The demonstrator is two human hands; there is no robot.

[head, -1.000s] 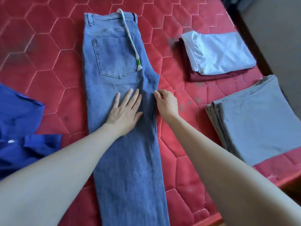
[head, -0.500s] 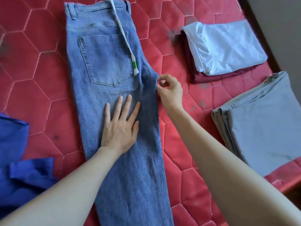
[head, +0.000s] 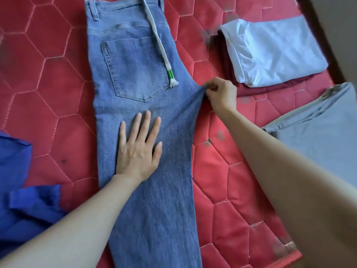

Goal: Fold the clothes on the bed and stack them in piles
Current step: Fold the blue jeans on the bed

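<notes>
**Jeans held flat and pinched at the crotch point**

Blue jeans (head: 143, 105) lie lengthwise on the red quilted bed (head: 48, 78), back pocket up, a white cord (head: 162, 55) trailing across it. The left hand (head: 138, 149) presses flat on the denim below the pocket. The right hand (head: 222, 93) pinches the jeans' right-side point. Toward the bed's right edge sit a white-topped pile (head: 274, 53) and a grey pile (head: 318, 132); a blue garment (head: 21, 190) lies at the left.

Jeans (head: 139, 78) are noted as faded blue; drawstring (head: 160, 47) white, green-banded. Bed (head: 48, 78) cover is recorded red, hexagon-quilted. Royal-blue garment (head: 17, 180), white top (head: 274, 53) and grey stack (head: 318, 136) are observed.
</notes>
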